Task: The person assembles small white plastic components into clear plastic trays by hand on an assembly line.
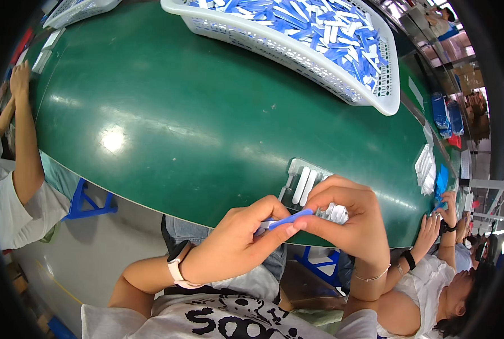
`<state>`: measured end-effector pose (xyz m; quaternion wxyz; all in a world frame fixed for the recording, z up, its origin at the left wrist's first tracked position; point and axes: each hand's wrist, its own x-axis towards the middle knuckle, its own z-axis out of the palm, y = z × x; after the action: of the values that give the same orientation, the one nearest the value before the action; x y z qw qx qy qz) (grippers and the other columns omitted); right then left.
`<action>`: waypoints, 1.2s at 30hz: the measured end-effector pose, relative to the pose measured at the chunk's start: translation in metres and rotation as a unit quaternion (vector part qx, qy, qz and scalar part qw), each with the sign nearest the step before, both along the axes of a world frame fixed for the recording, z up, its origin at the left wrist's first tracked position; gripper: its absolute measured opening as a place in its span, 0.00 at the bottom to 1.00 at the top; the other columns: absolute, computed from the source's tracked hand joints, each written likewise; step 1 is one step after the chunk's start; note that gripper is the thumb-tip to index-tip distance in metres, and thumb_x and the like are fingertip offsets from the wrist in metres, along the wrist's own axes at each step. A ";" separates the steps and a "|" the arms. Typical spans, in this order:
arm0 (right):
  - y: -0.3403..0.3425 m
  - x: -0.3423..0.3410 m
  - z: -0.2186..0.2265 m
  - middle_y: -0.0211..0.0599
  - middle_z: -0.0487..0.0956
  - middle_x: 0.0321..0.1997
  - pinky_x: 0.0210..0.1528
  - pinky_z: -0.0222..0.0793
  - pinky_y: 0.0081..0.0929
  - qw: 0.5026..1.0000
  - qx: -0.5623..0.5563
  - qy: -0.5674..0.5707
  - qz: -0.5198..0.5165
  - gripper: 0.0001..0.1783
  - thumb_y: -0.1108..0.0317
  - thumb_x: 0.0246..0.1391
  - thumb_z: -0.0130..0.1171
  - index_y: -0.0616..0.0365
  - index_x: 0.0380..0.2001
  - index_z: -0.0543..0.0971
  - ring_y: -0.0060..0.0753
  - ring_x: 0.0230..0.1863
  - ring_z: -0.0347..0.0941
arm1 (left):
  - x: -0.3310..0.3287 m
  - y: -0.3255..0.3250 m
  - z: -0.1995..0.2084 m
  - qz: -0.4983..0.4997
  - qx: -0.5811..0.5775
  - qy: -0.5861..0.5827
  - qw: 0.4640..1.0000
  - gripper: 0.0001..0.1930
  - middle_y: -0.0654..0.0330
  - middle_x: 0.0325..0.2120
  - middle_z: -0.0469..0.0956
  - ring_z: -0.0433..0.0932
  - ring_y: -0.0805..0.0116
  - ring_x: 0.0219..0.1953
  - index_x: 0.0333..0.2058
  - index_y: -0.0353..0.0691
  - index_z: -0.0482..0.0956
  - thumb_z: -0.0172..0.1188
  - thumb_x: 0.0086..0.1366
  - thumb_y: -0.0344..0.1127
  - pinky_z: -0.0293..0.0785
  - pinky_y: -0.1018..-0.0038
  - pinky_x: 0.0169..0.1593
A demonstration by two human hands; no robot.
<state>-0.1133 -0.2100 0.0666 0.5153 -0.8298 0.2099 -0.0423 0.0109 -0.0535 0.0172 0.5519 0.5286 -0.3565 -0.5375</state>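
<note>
A slim blue and white plastic piece (290, 219) is held between my two hands near the table's front edge. My left hand (229, 240) is closed around one end, thumb and index finger along it. The fingertips of my right hand (348, 217) pinch its other end; the rest of that hand's grip is partly hidden. Just beyond my fingers lies a clear plastic tray (318, 170) with slim white pieces (303, 186) in it. My right hand covers part of this tray. Whitish parts (337, 213) show beside my right palm.
A white perforated basket (266, 45) full of blue and white pieces stands across the green table (167, 124). Another white basket (82, 12) is at the far left. Co-workers sit on both sides; the right one's hands (435, 226) are near a clear tray (425, 169) and blue material (442, 181).
</note>
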 end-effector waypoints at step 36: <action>0.091 -0.017 -0.051 0.39 0.68 0.56 0.47 0.44 0.40 0.853 -0.452 0.118 -0.232 0.31 0.54 0.41 0.66 0.70 0.43 0.77 0.44 0.56 0.57 | 0.003 0.001 -0.006 0.020 0.049 0.105 0.993 0.11 0.67 0.20 0.72 0.66 0.84 0.22 0.40 0.34 0.73 0.47 0.71 0.36 0.63 0.83 0.26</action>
<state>-0.1304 -0.1188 0.0159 0.0303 -0.8972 0.4131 -0.1530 0.0142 -0.0521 0.0110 0.5701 0.5025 -0.2588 -0.5962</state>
